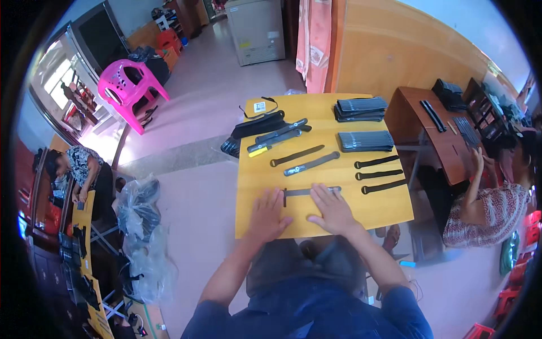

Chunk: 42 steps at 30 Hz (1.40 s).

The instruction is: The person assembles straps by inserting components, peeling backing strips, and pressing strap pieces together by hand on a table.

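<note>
My left hand (268, 217) lies flat on the yellow table (372, 212), its fingers stretched at the left end of a grey strap (299, 192). That end bears a short dark crosspiece. My right hand (332, 210) is also flat, with its fingertips over the strap's right part. Beyond my hands lie a dark strap (297, 155) and a grey strap with a pale label (311, 164). Three black straps with end loops (379, 174) sit in a column to the right. Behind them are two stacks of dark straps (366, 142).
At the table's far left are a heap of black straps (259, 125) and a yellow-handled tool (258, 152). A person (488, 209) sits right at a brown table (420, 113); another person (84, 164) works left. Clear plastic bags (141, 237) and a pink chair (127, 87) stand left.
</note>
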Tool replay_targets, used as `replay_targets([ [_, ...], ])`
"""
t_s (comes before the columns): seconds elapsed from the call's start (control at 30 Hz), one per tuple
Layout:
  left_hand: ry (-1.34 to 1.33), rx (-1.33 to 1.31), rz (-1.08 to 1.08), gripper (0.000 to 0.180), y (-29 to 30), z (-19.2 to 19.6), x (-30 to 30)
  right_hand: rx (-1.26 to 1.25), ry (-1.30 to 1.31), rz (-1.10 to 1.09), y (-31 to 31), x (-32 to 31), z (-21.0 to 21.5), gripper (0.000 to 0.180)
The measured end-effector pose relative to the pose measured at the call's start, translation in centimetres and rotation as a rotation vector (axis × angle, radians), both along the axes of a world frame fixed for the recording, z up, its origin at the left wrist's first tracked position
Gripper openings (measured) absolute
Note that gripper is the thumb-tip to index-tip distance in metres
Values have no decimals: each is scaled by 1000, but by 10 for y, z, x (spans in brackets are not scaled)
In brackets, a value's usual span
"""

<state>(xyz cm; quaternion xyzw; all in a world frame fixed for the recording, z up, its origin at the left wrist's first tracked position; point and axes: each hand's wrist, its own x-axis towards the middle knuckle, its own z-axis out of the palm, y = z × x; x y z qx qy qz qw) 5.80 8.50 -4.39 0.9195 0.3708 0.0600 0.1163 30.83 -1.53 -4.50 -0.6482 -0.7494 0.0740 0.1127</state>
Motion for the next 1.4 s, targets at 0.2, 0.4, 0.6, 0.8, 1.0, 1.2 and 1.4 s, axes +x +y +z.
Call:
replay_targets([
  [0.2, -49, -10, 10, 89, 0, -8, 2, 18, -51, -168, -26, 38, 2, 88],
  [0.4, -29, 138, -33, 90, 3, 0, -5, 162, -28, -251, -17, 36, -20, 89],
  [0.6, -45, 509, -709, 50, -26, 51, 29, 300, 499, -124, 9, 35, 88, 63],
  [0.8, 210, 431, -1280, 28, -132, 86, 88, 313, 1005, 95, 59, -11, 229, 69],
  [1.0, 232, 952, -1632, 24, -94, 126, 71, -711, 606, 597, -15, -110, 218, 63],
  [1.2, 87, 608, -1303, 26, -104, 120, 59, -439, 917, 42, 17, 18, 183, 56],
  [1.4, 154, 627, -1433, 28, -131, 114, 79, -353, 964, 252, 18, -57, 195, 73],
])
